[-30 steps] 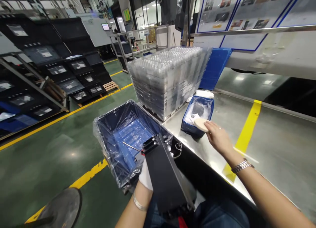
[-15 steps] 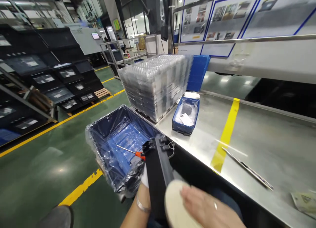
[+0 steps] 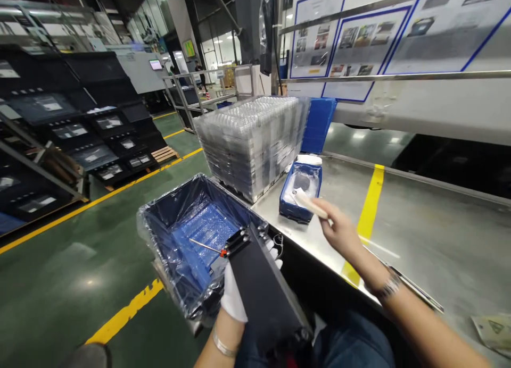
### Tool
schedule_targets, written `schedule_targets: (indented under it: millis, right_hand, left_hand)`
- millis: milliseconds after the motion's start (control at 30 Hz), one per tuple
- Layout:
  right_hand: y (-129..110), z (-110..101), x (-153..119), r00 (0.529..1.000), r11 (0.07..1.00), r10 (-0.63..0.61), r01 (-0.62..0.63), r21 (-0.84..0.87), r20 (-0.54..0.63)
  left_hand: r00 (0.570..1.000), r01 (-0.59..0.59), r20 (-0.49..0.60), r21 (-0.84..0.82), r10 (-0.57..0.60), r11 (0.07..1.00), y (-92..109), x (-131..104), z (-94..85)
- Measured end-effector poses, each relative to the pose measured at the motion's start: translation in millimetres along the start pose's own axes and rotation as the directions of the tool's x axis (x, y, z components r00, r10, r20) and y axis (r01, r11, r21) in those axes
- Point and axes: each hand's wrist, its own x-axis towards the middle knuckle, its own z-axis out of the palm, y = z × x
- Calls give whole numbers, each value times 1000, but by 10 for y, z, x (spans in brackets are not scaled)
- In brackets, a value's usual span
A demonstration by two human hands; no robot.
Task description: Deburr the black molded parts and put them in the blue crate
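Observation:
My left hand (image 3: 232, 299), in a white glove with bare wrist, is closed around a long black plastic part (image 3: 259, 288). Its gloved fingertips show past the far edge of that part. A screwdriver (image 3: 207, 246) with an orange handle sticks out at the part's upper left end; whether my hand also grips it I cannot tell. My bare right hand (image 3: 335, 224) pinches a cream-coloured flat pad (image 3: 310, 203), seen edge-on, at the front of a small blue bin (image 3: 289, 209). Inside that bin lie clear plastic, a dark round piece and a white paper.
A large blue crate (image 3: 159, 208) lined with clear plastic stands left of the black part. Stacked clear trays (image 3: 251, 144) rise behind it. On the metal table (image 3: 423, 214) are yellow tape (image 3: 371, 198) and a thin metal rod (image 3: 419, 291). Black boxes (image 3: 107, 123) stand at left.
My right hand has moved from the lower part of the black part up and away to the small blue bin, carrying the cream pad. The black part's near end has swung to the right.

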Motion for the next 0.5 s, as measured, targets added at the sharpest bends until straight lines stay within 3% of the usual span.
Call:
schedule_targets:
  millis: [100,167,233,333,400,467,500]
  right_hand:
    - [325,271,267,992,989,121,-119,-84,26]
    - [339,358,221,983,979,175,-166,-117,64]
    - [192,334,-55,973,969,217,-206,-135,75]
    - [-241,177,-758,941,956,291,-290,-31,173]
    - [-584,101,-1198,821,825,330,-491,280,466]
    - [-868,94,-1474,667,564,348,-711,421,659]
    - [-967,110,-1555,614,432,351,-776,460,707]
  left_hand:
    - [998,-35,-49,-54,32,998,104,-42,229]
    - [993,-12,-121,-69,4,998,142,-64,334]
    - [980,10,-197,-71,-24,997,151,-69,399]
    - [959,31,-278,-61,-47,998,65,-64,458]
    - [938,101,-323,-86,-124,991,-81,-83,488]
    - [895,234,-360,-126,-264,964,-273,-144,514]
    - [861,309,-379,-143,-340,940,-370,-191,525]
